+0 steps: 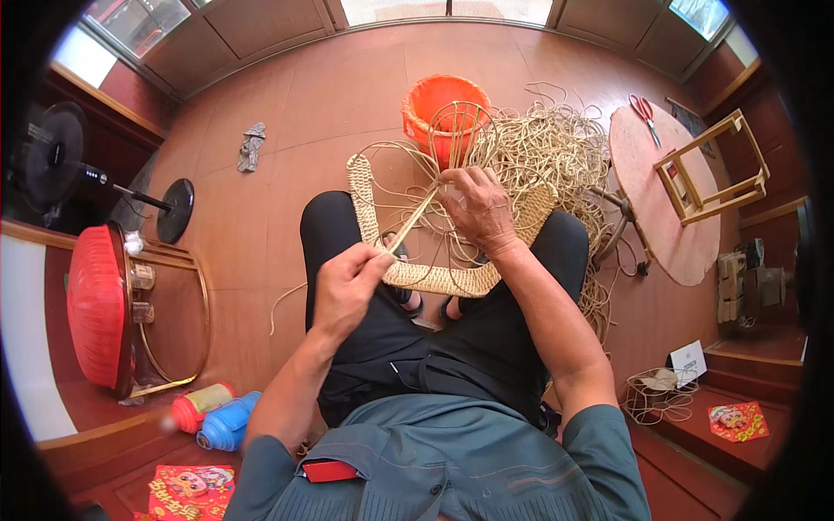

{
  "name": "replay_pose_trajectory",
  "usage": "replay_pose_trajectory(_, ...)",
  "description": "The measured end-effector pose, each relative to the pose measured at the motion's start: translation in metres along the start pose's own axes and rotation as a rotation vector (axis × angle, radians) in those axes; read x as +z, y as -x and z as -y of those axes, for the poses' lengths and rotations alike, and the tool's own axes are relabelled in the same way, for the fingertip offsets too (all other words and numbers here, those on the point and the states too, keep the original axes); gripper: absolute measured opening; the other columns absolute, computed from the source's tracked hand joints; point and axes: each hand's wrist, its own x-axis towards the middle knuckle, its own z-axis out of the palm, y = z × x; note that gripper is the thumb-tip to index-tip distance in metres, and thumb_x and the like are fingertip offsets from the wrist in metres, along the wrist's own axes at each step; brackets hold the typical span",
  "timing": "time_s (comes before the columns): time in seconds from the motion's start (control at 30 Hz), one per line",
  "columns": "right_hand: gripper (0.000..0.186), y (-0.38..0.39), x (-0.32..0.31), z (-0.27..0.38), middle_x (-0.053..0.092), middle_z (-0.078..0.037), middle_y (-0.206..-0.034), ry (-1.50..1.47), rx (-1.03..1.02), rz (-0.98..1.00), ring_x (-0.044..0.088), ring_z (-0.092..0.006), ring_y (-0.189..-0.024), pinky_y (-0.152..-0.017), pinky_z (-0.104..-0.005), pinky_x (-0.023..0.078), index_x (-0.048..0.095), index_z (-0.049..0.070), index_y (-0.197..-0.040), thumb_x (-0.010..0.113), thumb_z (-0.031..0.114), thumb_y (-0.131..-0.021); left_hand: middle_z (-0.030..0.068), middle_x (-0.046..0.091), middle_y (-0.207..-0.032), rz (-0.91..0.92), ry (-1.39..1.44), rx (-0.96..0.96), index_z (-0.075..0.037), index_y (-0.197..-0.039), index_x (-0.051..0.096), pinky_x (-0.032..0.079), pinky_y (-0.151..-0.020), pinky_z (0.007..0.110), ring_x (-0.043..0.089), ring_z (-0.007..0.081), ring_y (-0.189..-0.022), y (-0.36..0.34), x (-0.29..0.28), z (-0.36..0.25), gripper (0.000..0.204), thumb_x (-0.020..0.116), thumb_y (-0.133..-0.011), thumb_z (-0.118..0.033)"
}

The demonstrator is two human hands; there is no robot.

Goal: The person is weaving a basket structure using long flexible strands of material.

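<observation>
I see the left hand (346, 282) pinching cords (415, 219); at two o'clock from it, the right hand (476, 205) grips them, apparently for tension.

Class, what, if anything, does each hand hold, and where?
Thin beige cords: the left hand pinches their nearer part; the right hand grips them farther out.

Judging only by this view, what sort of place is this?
Perhaps a room in a home, doubling as a weaving space: it holds a pedestal fan, a heap of pale cord and a U-shaped woven strip.
</observation>
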Motion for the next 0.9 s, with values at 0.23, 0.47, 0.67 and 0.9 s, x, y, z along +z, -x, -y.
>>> replay_pose_trajectory(0.23,0.021,0.0,0.0,-0.004,0.066,-0.006,-0.098,0.039,-0.041,-0.083,0.062,-0.0298,-0.093,-0.084,-0.0434,0.054,0.071,0.015,-0.107,0.079,0.029,-0.094,-0.0058,0.065,-0.086,-0.376,-0.149,0.064,-0.007,-0.095,0.075,0.042,-0.072,0.022,0.052,0.0029,-0.077,0.05,-0.178,-0.026,0.021,0.07,-0.108,-0.022)
replay_pose_trajectory(0.47,0.023,0.001,0.012,-0.006,0.059,-0.007,-0.091,0.074,-0.024,-0.092,0.06,-0.0283,-0.088,-0.081,-0.0406,0.054,0.068,0.013,-0.104,0.077,0.033,-0.097,0.0024,0.074,-0.102,-0.825,-0.582,-0.064,-0.002,-0.114,0.08,0.051,-0.091,0.034,0.065,0.0155,-0.096,0.109,-0.43,-0.019,0.03,0.069,-0.108,-0.029)
replay_pose_trajectory(0.67,0.02,0.008,0.009,-0.008,0.059,-0.008,-0.092,0.045,0.006,-0.095,0.061,-0.029,-0.089,-0.081,-0.0414,0.054,0.067,0.013,-0.103,0.076,0.031,-0.098,0.0161,0.08,-0.125,-1.271,-0.919,-0.265,0.001,-0.121,0.081,0.046,-0.112,0.046,0.07,0.0316,-0.121,0.225,-0.648,-0.07,0.052,0.068,-0.104,-0.046)
replay_pose_trajectory(0.9,0.018,0.003,0.017,-0.01,0.059,-0.008,-0.09,0.013,0.002,-0.149,0.061,-0.0301,-0.087,-0.081,-0.0424,0.054,0.067,0.013,-0.102,0.075,0.03,-0.099,0.0186,0.078,-0.127,-1.783,-1.544,-0.512,-0.012,-0.128,0.078,0.047,-0.103,0.07,0.07,0.0506,-0.119,0.258,-0.698,-0.166,0.055,0.049,-0.109,-0.055)
